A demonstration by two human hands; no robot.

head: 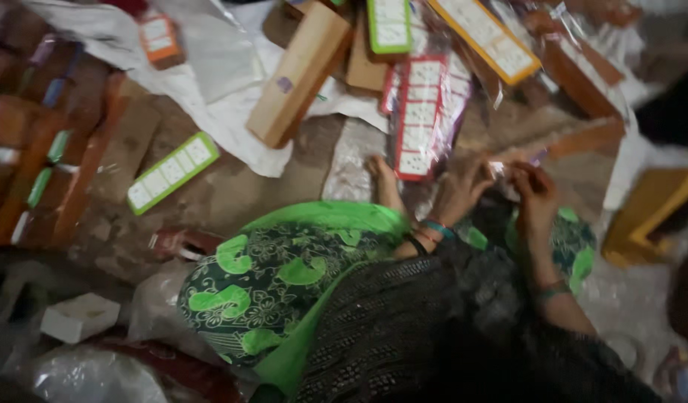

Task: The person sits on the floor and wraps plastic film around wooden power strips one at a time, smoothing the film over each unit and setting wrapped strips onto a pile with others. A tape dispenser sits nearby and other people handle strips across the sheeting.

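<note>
My left hand (462,191) and my right hand (534,195) meet in front of my knees, fingers pinched together on a small item in clear wrap (502,169). Motion blur hides what the item is. Bangles sit on both wrists. My green patterned clothing (284,276) fills the lower middle, and a bare foot (385,179) pokes out just left of my left hand. A red-edged strip of white switch plates (421,116) lies on the floor right beyond my hands.
A green-edged strip (172,172) lies at the left and an orange-edged one (485,33) at the top. A long brown cardboard box (299,71) rests on a white sheet (209,75). A yellow stool (649,213) stands at the right, a small white box (79,317) lower left.
</note>
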